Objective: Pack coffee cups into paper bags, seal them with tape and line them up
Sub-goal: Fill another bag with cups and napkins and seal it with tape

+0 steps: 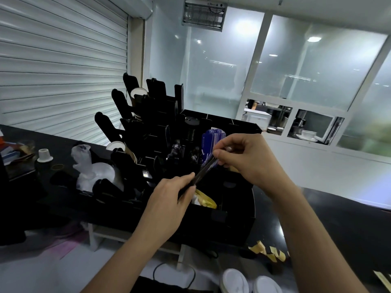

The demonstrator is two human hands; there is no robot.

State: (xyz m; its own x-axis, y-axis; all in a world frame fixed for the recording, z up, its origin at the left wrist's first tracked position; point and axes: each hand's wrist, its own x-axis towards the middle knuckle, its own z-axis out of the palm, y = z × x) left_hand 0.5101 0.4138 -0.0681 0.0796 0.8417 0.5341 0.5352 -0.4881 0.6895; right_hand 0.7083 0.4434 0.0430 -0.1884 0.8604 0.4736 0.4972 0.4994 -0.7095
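Over the black counter organiser [232, 208], the left hand [169, 199] and right hand [245, 157] each pinch one end of a thin dark strip [204, 169], held taut between them, probably tape for sealing.

A black compartmented organizer [237, 220] sits on the dark counter [338, 218]. Left of it lie a crumpled clear plastic bag [93, 168], a small white capsule [44, 155] and a rubber band [58, 167]; behind it, a closed roller shutter [63, 60].

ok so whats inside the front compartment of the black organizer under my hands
In the black organizer, yellow packets show just below the left hand. Both hands cover the rest of that compartment, so anything else in there is hidden.
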